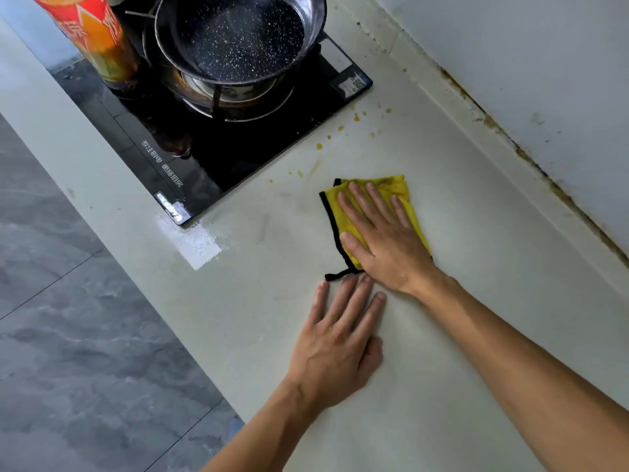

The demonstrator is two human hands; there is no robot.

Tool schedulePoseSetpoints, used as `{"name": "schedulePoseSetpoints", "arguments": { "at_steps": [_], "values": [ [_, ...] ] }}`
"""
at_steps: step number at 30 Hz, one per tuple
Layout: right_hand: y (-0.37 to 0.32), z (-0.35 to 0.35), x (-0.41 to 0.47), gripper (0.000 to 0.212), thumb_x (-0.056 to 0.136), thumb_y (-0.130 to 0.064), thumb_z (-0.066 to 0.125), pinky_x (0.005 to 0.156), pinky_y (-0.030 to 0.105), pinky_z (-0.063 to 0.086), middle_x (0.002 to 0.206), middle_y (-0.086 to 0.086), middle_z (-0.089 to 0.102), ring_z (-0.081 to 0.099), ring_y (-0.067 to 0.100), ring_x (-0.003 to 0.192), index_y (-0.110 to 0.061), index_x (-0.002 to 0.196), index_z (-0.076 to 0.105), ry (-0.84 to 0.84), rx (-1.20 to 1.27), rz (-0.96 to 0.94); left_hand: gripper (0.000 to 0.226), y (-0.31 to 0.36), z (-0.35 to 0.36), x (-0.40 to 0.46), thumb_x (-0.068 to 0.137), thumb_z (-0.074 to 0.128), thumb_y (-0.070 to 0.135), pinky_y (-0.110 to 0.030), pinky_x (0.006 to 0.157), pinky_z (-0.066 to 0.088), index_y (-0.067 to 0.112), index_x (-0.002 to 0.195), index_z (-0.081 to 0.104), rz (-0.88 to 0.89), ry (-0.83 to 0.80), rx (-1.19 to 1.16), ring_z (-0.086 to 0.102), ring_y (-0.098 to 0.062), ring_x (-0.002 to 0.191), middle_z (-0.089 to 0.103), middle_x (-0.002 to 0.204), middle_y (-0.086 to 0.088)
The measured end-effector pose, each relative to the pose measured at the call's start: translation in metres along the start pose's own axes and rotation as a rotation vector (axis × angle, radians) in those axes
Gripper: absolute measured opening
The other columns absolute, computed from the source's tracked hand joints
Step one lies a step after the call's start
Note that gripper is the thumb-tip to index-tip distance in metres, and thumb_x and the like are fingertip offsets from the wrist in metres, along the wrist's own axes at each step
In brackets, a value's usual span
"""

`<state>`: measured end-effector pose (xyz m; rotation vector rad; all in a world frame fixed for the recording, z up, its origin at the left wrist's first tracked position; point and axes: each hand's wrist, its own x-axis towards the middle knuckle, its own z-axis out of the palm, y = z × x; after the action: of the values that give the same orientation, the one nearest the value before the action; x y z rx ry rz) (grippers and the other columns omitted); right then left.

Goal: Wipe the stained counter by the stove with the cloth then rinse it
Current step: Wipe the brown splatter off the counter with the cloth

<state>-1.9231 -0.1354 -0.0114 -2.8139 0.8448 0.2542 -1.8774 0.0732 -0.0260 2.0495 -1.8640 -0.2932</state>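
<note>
A folded yellow cloth (396, 188) with black edging lies flat on the pale counter (265, 267), right of the stove. My right hand (381, 238) presses down on it, palm flat and fingers spread. My left hand (340, 338) rests flat on the bare counter just in front of the cloth, holding nothing. Yellow-brown stains (320, 146) dot the counter between the cloth and the stove's right edge, with more spots (356, 117) further back.
A black glass stove (204, 155) holds a dark speckled pan (238, 35) on its burner. An orange and red bottle (92, 39) stands at the stove's left. A wet patch (200, 243) shines near the stove's front corner. A grimy wall seam (531, 165) runs along the right. Grey floor lies to the left.
</note>
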Motion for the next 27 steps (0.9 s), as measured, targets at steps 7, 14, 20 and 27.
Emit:
{"name": "schedulePoseSetpoints", "arguments": {
  "at_steps": [7,14,20,27],
  "values": [
    [-0.023,0.004,-0.015,0.068,0.107,-0.055,0.02,0.131,0.046,-0.001,0.177,-0.004,0.0,-0.004,0.018,0.164,-0.029,0.169,0.008,0.082,0.091,0.174,0.045,-0.046,-0.032,-0.006,0.104,0.053,0.034,-0.062,0.121,0.035,0.014,0.143,0.063,-0.064,0.082,0.04,0.043,-0.033,0.154,0.053,0.159,-0.012],
    [0.004,-0.027,-0.001,0.061,0.102,-0.052,0.053,0.116,0.046,0.031,0.155,0.001,0.05,0.046,0.022,0.144,-0.022,0.155,0.046,0.319,0.064,0.229,0.061,-0.077,-0.041,-0.004,0.105,0.047,0.041,-0.059,0.131,0.019,0.014,0.159,0.045,-0.249,0.057,0.08,0.021,-0.033,0.164,0.031,0.173,-0.013],
    [0.038,-0.045,0.023,0.052,0.1,-0.065,0.05,0.098,0.042,0.043,0.122,-0.002,0.065,0.059,0.023,0.112,-0.022,0.127,0.056,0.141,0.062,0.107,0.061,-0.081,-0.034,-0.006,0.104,0.049,0.041,-0.058,0.131,0.019,0.014,0.158,0.046,-0.226,0.114,0.083,0.019,-0.031,0.165,0.031,0.173,-0.012],
    [0.038,-0.071,0.027,0.041,0.097,-0.064,0.056,0.063,0.033,0.042,0.075,-0.008,0.059,0.059,0.02,0.071,-0.024,0.09,0.06,0.096,0.255,0.05,0.059,-0.081,-0.033,-0.005,0.103,0.05,0.04,-0.058,0.13,0.022,0.015,0.156,0.05,-0.228,0.143,0.075,0.022,-0.031,0.164,0.033,0.172,-0.012]
  ]
}}
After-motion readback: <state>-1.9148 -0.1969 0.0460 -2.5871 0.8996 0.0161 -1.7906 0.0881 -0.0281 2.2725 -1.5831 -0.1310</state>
